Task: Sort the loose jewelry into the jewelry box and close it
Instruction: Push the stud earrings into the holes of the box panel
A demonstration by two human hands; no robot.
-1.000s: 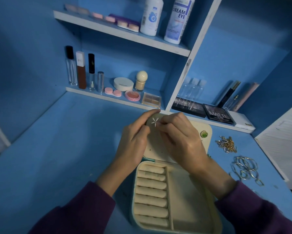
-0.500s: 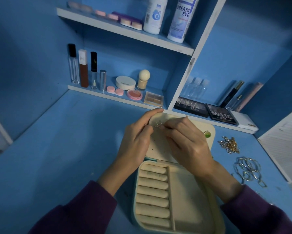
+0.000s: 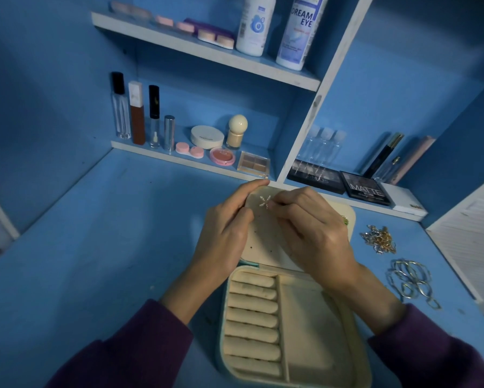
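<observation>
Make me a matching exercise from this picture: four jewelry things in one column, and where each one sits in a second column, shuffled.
Column one:
1. star earring
2. green stud
3. chain pile
4. ring rolls

Column two:
A. left side of the jewelry box tray
B. on the table, right of the lid
C. at the lid's right edge
D. pinched by the right hand against the lid

Pairs: 1-D, 2-C, 3-B, 4-A.
</observation>
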